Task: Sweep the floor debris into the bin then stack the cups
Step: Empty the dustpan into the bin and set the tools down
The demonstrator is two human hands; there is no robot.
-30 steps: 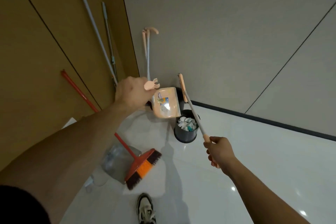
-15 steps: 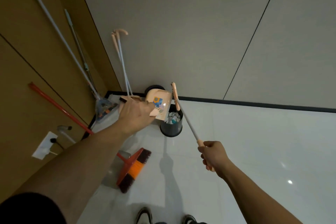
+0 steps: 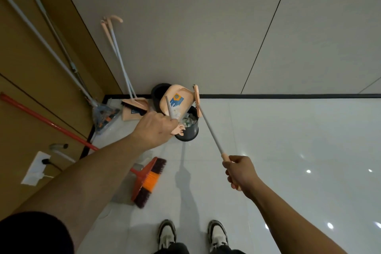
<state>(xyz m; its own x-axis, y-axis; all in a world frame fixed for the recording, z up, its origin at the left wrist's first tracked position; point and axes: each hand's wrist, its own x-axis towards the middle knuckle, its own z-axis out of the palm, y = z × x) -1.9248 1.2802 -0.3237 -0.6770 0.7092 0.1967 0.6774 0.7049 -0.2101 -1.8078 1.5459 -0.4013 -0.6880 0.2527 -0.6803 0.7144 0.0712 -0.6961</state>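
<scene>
A small dark bin stands on the white floor near the wall, with white and green debris inside. A peach dustpan with a blue sticker is tipped over the bin's far rim. My left hand grips the dustpan's grey handle at its peach end. My right hand grips the peach end of a long grey broom handle; its peach head sits just right of the dustpan, above the bin. No cups are in view.
A red broom lies on the floor by my left forearm. Another peach broom and dustpan set, a second dark bin and mop poles crowd the corner. My two shoes are at the bottom edge.
The dustpan has tipped further up over the bin, with its handle now pointing towards me. The view has dropped, so both shoes show. My right hand keeps its hold on the broom.
</scene>
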